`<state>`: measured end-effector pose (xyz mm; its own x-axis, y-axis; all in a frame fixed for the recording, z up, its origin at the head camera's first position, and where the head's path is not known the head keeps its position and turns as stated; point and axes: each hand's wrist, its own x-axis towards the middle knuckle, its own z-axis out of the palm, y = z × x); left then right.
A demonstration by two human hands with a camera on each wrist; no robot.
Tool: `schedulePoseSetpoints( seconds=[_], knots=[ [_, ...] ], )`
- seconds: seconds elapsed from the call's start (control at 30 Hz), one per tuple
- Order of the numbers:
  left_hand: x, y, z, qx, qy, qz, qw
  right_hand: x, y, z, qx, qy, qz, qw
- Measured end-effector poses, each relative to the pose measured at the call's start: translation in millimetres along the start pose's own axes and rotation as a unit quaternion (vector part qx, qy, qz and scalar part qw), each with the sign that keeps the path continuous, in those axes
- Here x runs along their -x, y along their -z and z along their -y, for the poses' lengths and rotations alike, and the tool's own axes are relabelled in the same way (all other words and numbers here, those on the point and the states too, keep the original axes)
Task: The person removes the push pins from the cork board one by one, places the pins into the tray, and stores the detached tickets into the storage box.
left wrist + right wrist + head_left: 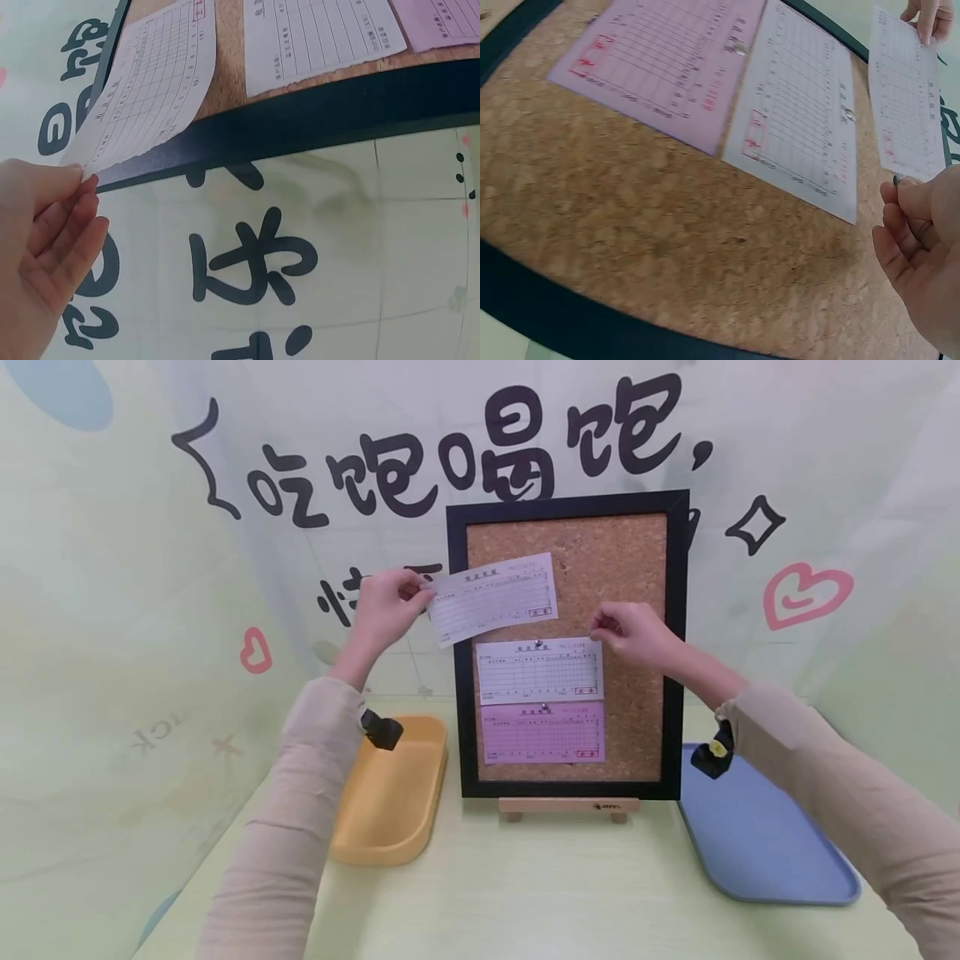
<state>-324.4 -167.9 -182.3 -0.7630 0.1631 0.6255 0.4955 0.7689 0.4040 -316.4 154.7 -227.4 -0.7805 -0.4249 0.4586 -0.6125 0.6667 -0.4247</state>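
My left hand (388, 608) pinches the left end of a loose white receipt slip (495, 599) between thumb and fingers. The slip tilts in front of the upper part of a black-framed cork board (633, 718), bending away from it in the left wrist view. Just right of the slips, my right hand (636, 633) pinches a small metallic pushpin (897, 180) between thumb and fingertip, near the top right corner of a pinned white receipt slip (540, 673). Directly below that hangs a pink receipt slip (540, 739). A silver pushpin (545, 706) holds the pink slip at its top edge.
The board leans on a small wooden easel (568, 805) on the pale table (525, 893). To its left lies an orange tray (390, 802), and on the right a blue tray (765, 835). Behind hangs a printed backdrop (825, 468) with large black characters.
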Motion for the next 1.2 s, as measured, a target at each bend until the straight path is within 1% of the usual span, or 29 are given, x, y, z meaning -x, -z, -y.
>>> schedulePoseSetpoints(
  seconds=[0.17, 0.27, 0.37, 0.5, 0.73, 0.8, 0.9, 1.03, 1.1, 1.2],
  knots=[
    [13.6, 10.4, 10.7, -0.003, 0.005, -0.011, 0.9999, 19.4, -1, -6, -0.004, 0.009, 0.012, 0.9999],
    [24.2, 16.4, 18.7, -0.01, 0.0, -0.015, 0.9998, 31.5, 0, -10, -0.001, -0.002, 0.014, 0.9999],
    [36.5, 22.3, 26.7, -0.015, -0.004, -0.007, 0.9999, 44.8, 0, -16, 0.004, -0.015, 0.017, 0.9997],
    [53.9, 30.1, 36.7, -0.016, -0.001, 0.006, 0.9999, 62.1, -1, -27, 0.001, -0.021, 0.023, 0.9995],
    [83.7, 40.9, 52.9, -0.029, -0.017, -0.002, 0.9994, 87.8, -8, -45, -0.005, -0.013, 0.008, 0.9999],
    [92.1, 43.0, 57.4, -0.032, -0.016, -0.003, 0.9994, 94.8, -10, -50, -0.005, -0.01, 0.005, 0.9999],
    [104.2, 46.4, 64.3, -0.036, -0.011, -0.012, 0.9992, 104.8, -12, -56, -0.009, -0.011, 0.007, 0.9999],
    [119.4, 50.6, 74.6, -0.038, -0.001, -0.031, 0.9988, 116.0, -11, -61, -0.015, -0.012, 0.001, 0.9998],
    [127.1, 52.3, 80.1, -0.036, 0.005, -0.036, 0.9987, 121.2, -11, -63, -0.017, -0.015, -0.005, 0.9997],
    [139.8, 54.1, 88.8, -0.038, 0.021, -0.037, 0.9984, 130.1, -15, -68, -0.018, -0.03, -0.007, 0.9994]
  ],
)
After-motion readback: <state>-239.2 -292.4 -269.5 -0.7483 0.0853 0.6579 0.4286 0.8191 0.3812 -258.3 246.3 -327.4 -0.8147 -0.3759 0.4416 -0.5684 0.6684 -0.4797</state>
